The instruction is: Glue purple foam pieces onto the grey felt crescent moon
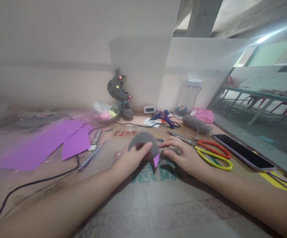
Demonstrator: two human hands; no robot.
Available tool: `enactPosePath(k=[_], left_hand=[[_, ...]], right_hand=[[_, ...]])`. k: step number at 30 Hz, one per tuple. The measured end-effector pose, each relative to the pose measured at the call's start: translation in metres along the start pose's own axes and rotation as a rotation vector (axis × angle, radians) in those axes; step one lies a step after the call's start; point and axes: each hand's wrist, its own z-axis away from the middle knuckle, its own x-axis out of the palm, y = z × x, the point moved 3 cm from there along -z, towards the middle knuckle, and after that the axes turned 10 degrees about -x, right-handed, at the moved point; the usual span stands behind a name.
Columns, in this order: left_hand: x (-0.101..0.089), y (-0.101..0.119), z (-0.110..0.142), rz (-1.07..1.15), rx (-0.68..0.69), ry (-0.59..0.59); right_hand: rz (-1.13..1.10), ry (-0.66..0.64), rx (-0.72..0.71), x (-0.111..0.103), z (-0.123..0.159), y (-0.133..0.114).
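Here, left hand (134,157) grips grey yarn-wrapped crescent (145,137), pointed tip (156,160) bare purple; right hand (184,157) loosely spread.

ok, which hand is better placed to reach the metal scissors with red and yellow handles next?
Right hand, probably: it's beside the scissors, while the left hand grips the grey, purple-tipped, yarn-wrapped crescent.

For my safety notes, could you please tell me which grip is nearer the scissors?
Right: the right grip is beside the scissors; the left grip is farther left, holding the grey crescent.
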Motion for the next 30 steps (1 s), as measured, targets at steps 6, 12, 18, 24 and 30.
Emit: enactPosePath(k=[6, 12, 18, 24, 30], left_hand=[[0.0003, 0.0053, 0.0016, 0.088, 0.076, -0.038], [0.0016, 0.0077, 0.0026, 0.133, 0.114, -0.044], [0.0006, 0.0076, 0.0043, 0.111, 0.099, -0.031], [0.002, 0.0055, 0.0005, 0.107, 0.104, -0.028], [0.0015, 0.0029, 0.0011, 0.125, 0.061, -0.03]], right_hand=[[-0.027, -0.035, -0.053, 0.0048, -0.0008, -0.0013], [-0.038, -0.09, -0.039, 0.0062, -0.0019, 0.0001], [0.006, -0.135, -0.058, 0.0073, -0.0026, -0.0026], [-0.041, -0.095, 0.011, 0.0033, -0.0017, -0.002], [-0.215, -0.078, 0.175, 0.0045, 0.0005, -0.0019]])
